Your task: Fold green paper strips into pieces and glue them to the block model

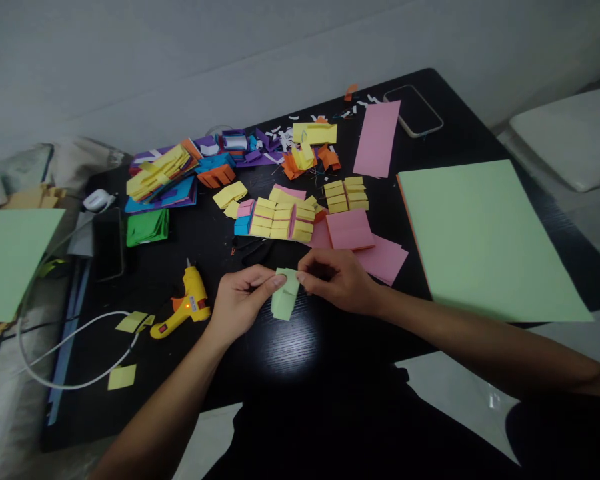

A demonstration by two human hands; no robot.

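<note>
The left hand (241, 303) is clamped on a light green paper piece (284, 303), with the thumb laid flat across its upper left portion. The right hand (341, 280) pinches the upper right edge of the same piece between thumb and index finger. The piece (it shows overlapping layers) is located between the two hands, above the near part of the black counter (365, 337).

Directly beyond the hands is a block assembly (283, 220) of folded yellow units, with one pink and one blue unit at its left end. A smaller yellow block group (346, 193) is positioned behind and to the right. A pink pad (350, 230) rests on loose pink sheets (387, 259), near the right hand.

To the left of the left hand lies a yellow glue gun (193, 297), nozzle directed away from the person, with an orange indicator lit on its body. A green folded stack (149, 227) is located farther back. Large light green sheets (490, 240) occupy the right side.
</note>
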